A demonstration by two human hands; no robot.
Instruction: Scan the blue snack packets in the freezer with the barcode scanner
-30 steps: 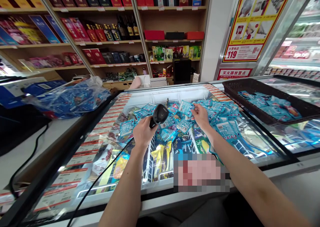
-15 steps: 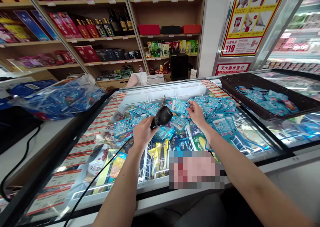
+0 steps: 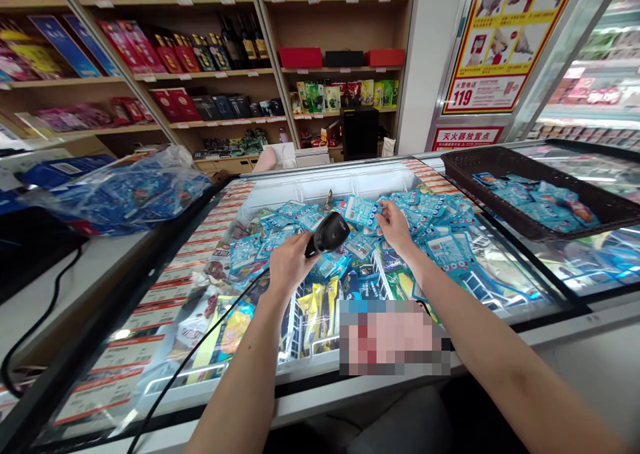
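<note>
My left hand [image 3: 289,265] is closed around the handle of a black barcode scanner [image 3: 331,233], whose cable [image 3: 205,339] trails down to the lower left. The scanner's head points at a small blue packet [image 3: 361,211] with a printed barcode on it. My right hand [image 3: 393,225] pinches that packet by its right end, over the glass top of a chest freezer. Many similar blue packets [image 3: 445,249] lie spread around both hands. Yellow-wrapped ice creams [image 3: 320,309] show below, in the freezer's white wire baskets.
A dark brown plastic tray [image 3: 470,182] with more blue packets stands at the right. To the left lies a clear plastic bag of blue packets [image 3: 145,191]. Shelves [image 3: 210,74] of boxes and bottles line the back wall. A blurred patch covers part of the front edge.
The view has shifted very slightly. Both hands stay nearly in place, with the scanner and the blue packet still held; the packet's angle differs a little.
</note>
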